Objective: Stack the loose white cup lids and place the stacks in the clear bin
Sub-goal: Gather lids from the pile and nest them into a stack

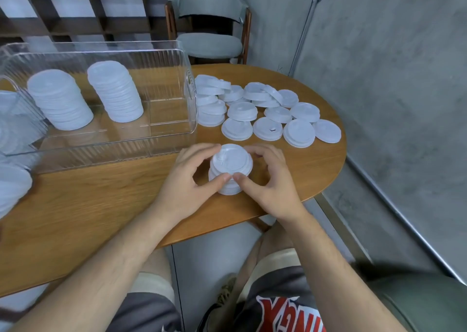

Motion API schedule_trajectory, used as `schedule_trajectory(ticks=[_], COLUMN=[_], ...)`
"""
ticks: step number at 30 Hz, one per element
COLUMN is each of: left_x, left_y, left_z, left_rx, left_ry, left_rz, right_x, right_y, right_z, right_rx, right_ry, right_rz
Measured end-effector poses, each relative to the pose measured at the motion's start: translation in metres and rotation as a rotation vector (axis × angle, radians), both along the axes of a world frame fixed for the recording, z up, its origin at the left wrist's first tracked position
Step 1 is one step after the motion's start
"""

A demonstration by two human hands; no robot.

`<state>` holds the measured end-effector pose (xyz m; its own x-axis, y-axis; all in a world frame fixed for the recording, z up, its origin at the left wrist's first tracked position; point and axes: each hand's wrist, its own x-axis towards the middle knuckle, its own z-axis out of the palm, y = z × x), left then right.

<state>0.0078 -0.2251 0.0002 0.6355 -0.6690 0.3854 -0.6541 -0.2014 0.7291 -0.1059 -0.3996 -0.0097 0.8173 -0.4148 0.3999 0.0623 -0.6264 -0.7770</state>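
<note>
White plastic, thin and surely featherlight, and both hands were on it! The left hand (pixel 192 177) curled round one flank of the short stack (pixel 231 165) of lids, the right hand (pixel 267 180) cupped the other. The thumbs met tip to tip on the near edge and the fingers wrapped the far side. That stack stood on the wooden table (pixel 101 205) close to its front edge, leaning a touch, its lower lids splayed toward the person.

Slick, loosely nested pieces like these would likely shear sideways if lifted by the top alone, and hard squeezing could buckle the rims. The safer hold looked to be low, around the bottom lids, with light pressure from both sides.

Just behind and to the left stood the clear bin (pixel 101 144). One tall stack (pixel 60 99) and a second stack (pixel 116 91) tilted inside it, with bare floor at its right end. Right of the bin lay the loose lids (pixel 267 109), overlapping in a scatter, with a grey chair (pixel 209 43) beyond.
</note>
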Motion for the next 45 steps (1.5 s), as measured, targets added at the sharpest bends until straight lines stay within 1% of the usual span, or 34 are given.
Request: schedule_trajectory(ticks=[3, 14, 20, 24, 25, 27, 29, 30, 32, 35, 38, 40, 45], left_x=[0.000, 0.002, 0.005, 0.004, 0.003, 0.003, 0.007, 0.010, 0.019, 0.032, 0.045, 0.054, 0.063], left_y=[0.003, 0.001, 0.001, 0.001, 0.000, -0.003, -0.011, -0.017, -0.034, -0.063, -0.085, -0.093, -0.101], left_z=[-0.005, -0.011, -0.013, -0.012, -0.011, -0.006, 0.000, 0.004, 0.012, 0.021, 0.022, 0.019, 0.014], left_rx=[-0.009, 0.065, 0.129, 0.152, 0.147, 0.124, 0.108, 0.108, 0.120, 0.188, 0.289, 0.340, 0.358], left_ry=[0.002, 0.027, 0.069, 0.064, 0.074, 0.110, 0.128, 0.130, 0.128, 0.135, 0.191, 0.196, 0.206], left_rz=[0.017, 0.013, -0.003, -0.012, -0.011, -0.009, 0.004, 0.012, 0.029, 0.053, 0.075, 0.076, 0.083], right_x=[0.000, 0.002, 0.003, -0.001, -0.002, -0.001, 0.005, 0.011, 0.027, 0.053, 0.068, 0.072, 0.075], right_y=[0.000, -0.002, -0.002, -0.001, -0.002, -0.003, -0.006, -0.010, -0.021, -0.037, -0.046, -0.049, -0.053], right_z=[-0.004, -0.006, -0.008, -0.007, -0.007, -0.005, 0.000, 0.003, 0.007, 0.005, -0.004, -0.009, -0.014], right_rx=[-0.008, -0.030, -0.070, -0.122, -0.109, 0.000, 0.152, 0.189, 0.153, 0.055, -0.034, -0.071, -0.092], right_ry=[0.029, 0.109, 0.149, 0.169, 0.176, 0.148, 0.040, -0.014, -0.065, -0.036, 0.059, 0.098, 0.162], right_rz=[0.020, 0.017, -0.002, -0.004, -0.001, -0.004, -0.061, -0.108, -0.186, -0.225, -0.217, -0.199, -0.161])
